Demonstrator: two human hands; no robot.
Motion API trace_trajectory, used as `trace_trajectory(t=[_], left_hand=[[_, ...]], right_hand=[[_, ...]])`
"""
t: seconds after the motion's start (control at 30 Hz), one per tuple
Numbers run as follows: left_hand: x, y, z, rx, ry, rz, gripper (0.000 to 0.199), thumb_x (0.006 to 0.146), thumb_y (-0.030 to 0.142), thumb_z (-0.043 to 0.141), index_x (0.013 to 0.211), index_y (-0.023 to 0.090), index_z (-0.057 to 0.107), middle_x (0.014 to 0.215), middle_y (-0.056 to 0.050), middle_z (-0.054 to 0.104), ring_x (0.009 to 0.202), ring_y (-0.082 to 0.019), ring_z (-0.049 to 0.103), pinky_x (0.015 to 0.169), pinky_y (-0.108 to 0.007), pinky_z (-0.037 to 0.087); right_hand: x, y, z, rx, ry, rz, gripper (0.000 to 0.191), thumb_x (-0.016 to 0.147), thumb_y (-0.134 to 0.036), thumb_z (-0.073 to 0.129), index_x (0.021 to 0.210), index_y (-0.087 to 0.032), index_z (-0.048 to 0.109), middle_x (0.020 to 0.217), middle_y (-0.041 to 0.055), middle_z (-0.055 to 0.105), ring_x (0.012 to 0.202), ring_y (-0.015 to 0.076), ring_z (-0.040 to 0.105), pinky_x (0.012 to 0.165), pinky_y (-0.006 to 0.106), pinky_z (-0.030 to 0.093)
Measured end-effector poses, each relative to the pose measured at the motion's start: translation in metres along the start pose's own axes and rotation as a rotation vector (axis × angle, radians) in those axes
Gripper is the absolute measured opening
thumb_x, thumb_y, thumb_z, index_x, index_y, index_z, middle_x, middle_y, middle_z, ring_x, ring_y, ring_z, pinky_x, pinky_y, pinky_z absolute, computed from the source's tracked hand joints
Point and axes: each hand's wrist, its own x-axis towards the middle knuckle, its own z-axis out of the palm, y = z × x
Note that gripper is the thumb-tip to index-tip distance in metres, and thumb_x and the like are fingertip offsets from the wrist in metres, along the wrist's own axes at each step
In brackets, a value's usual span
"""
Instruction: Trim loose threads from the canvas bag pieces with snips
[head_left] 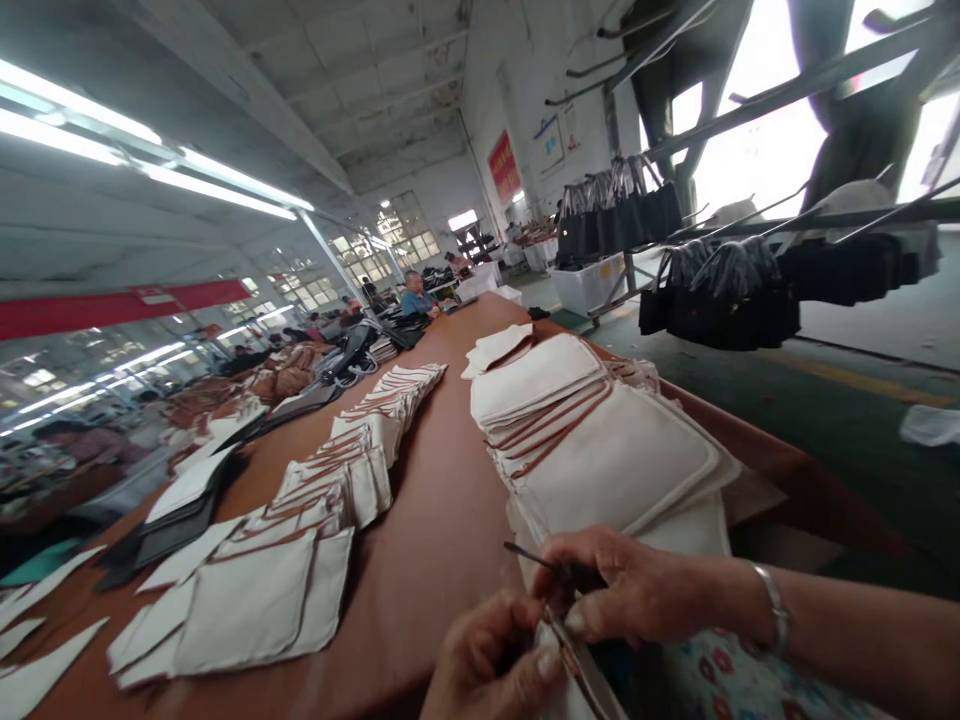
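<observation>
My left hand (491,660) is closed at the lower middle, pinching the edge of a cream bag panel (581,665) with a brown edge. My right hand (637,590) is closed around a thin dark pointed tool (529,553), whose tip sticks out to the left; its other end is hidden in the fingers. The right fingertips meet the panel's edge beside my left fingers. Just beyond my hands lies a stack of cream bag panels (622,460) with brown edges. The panel's lower part runs out of view.
A long brown table (450,480) stretches away. Overlapping cream pieces (247,600) form a row on its left, beside dark panels (161,535). Black bags (720,305) hang from a metal rack at right. A person in blue (416,300) is at the table's far end.
</observation>
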Motion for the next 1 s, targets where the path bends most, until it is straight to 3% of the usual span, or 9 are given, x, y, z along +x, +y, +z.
trace_trajectory(t=[0.17, 0.37, 0.63, 0.73, 0.83, 0.9, 1.0], left_hand=[[0.004, 0.0, -0.001, 0.016, -0.023, 0.05, 0.039, 0.065, 0.048, 0.083, 0.075, 0.013, 0.069, 0.069, -0.001, 0.06, 0.062, -0.01, 0.045, 0.058, -0.021, 0.033], [0.007, 0.001, 0.003, 0.01, -0.017, -0.059, 0.035, 0.069, 0.047, 0.081, 0.072, 0.014, 0.071, 0.061, 0.0, 0.062, 0.048, -0.007, 0.043, 0.05, -0.021, 0.028], [0.013, -0.005, 0.002, -0.003, -0.01, -0.083, 0.035, 0.067, 0.045, 0.083, 0.07, 0.013, 0.069, 0.061, 0.001, 0.059, 0.05, -0.007, 0.041, 0.049, -0.021, 0.023], [0.017, -0.005, 0.002, 0.188, 0.027, -0.071, 0.04, 0.068, 0.051, 0.077, 0.069, 0.014, 0.062, 0.057, 0.003, 0.051, 0.052, -0.008, 0.037, 0.051, -0.022, 0.023], [0.017, 0.001, 0.005, 0.469, 0.091, -0.009, 0.034, 0.075, 0.048, 0.065, 0.067, 0.016, 0.058, 0.058, 0.004, 0.045, 0.057, -0.01, 0.036, 0.054, -0.024, 0.025], [0.016, 0.005, 0.008, 0.577, 0.112, 0.033, 0.027, 0.077, 0.041, 0.058, 0.067, 0.016, 0.059, 0.06, 0.004, 0.045, 0.059, -0.012, 0.037, 0.056, -0.025, 0.027], [0.017, 0.009, 0.013, 0.626, 0.113, 0.062, 0.023, 0.077, 0.036, 0.055, 0.066, 0.016, 0.061, 0.059, 0.003, 0.047, 0.06, -0.013, 0.039, 0.056, -0.025, 0.028]], right_hand=[[0.001, 0.004, -0.005, 0.066, -0.04, -0.004, 0.02, 0.066, -0.017, 0.071, 0.084, -0.013, 0.061, 0.067, -0.0051, 0.053, 0.06, 0.0074, 0.042, 0.055, 0.017, 0.034], [-0.002, 0.001, -0.008, 0.043, -0.019, -0.024, 0.011, 0.076, -0.02, 0.065, 0.082, -0.011, 0.062, 0.065, -0.0047, 0.05, 0.054, 0.0053, 0.036, 0.047, 0.015, 0.028], [-0.006, -0.003, -0.001, 0.128, 0.132, 0.261, 0.015, 0.073, -0.029, 0.059, 0.083, -0.018, 0.055, 0.052, -0.0099, 0.041, 0.033, 0.0047, 0.026, 0.028, 0.015, 0.022], [-0.006, -0.005, -0.001, 0.033, 0.129, 0.185, 0.023, 0.079, -0.039, 0.063, 0.085, -0.018, 0.055, 0.058, -0.0083, 0.044, 0.038, 0.005, 0.03, 0.031, 0.015, 0.026], [-0.001, -0.007, -0.001, -0.117, 0.124, 0.104, 0.035, 0.066, -0.039, 0.079, 0.079, -0.015, 0.057, 0.061, -0.0063, 0.05, 0.051, 0.0057, 0.038, 0.04, 0.013, 0.03], [0.002, -0.006, -0.001, -0.146, 0.137, 0.144, 0.036, 0.058, -0.031, 0.084, 0.074, -0.014, 0.057, 0.06, -0.0058, 0.052, 0.055, 0.0064, 0.04, 0.044, 0.013, 0.03], [0.005, -0.004, -0.002, -0.132, 0.117, 0.215, 0.029, 0.06, -0.027, 0.079, 0.076, -0.014, 0.059, 0.061, -0.0043, 0.057, 0.055, 0.0077, 0.044, 0.046, 0.016, 0.033]])
